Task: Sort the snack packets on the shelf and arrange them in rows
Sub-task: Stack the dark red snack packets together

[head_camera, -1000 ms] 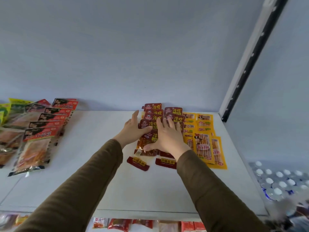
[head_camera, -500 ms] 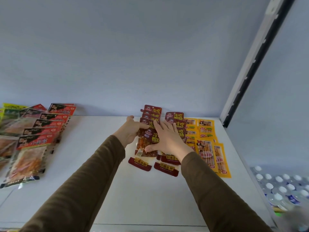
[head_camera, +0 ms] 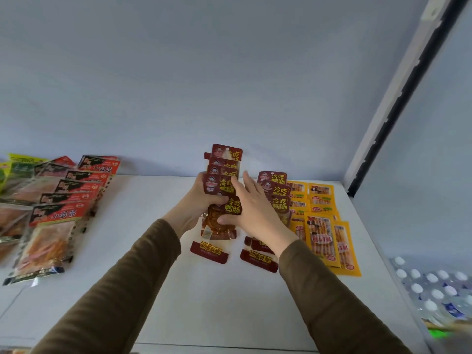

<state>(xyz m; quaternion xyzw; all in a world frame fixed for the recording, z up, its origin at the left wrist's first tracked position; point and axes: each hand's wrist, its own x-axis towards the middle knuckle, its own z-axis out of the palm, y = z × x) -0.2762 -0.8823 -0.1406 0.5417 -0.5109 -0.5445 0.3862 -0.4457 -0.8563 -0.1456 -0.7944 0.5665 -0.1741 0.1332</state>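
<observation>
A fanned bunch of dark red snack packets (head_camera: 222, 180) with yellow lettering is lifted off the white shelf (head_camera: 224, 302). My left hand (head_camera: 201, 200) grips the bunch from the left, thumb across the front. My right hand (head_camera: 255, 208) holds it from the right, fingers straight against the front, thumb under the lower edge. A second row of the same dark red packets (head_camera: 274, 190) lies on the shelf just right, partly hidden by my right hand. Yellow packets (head_camera: 321, 226) lie in rows further right.
Red-and-black packets (head_camera: 74, 198) lie in an overlapping row at the left, with green ones (head_camera: 18, 164) at the far left edge. A shelf upright (head_camera: 398, 98) rises at the right. Bottle caps (head_camera: 434, 284) show below right.
Both hands have gathered the left row of dark red packets and raised it off the shelf; before, the hands lay flat on the packets.
</observation>
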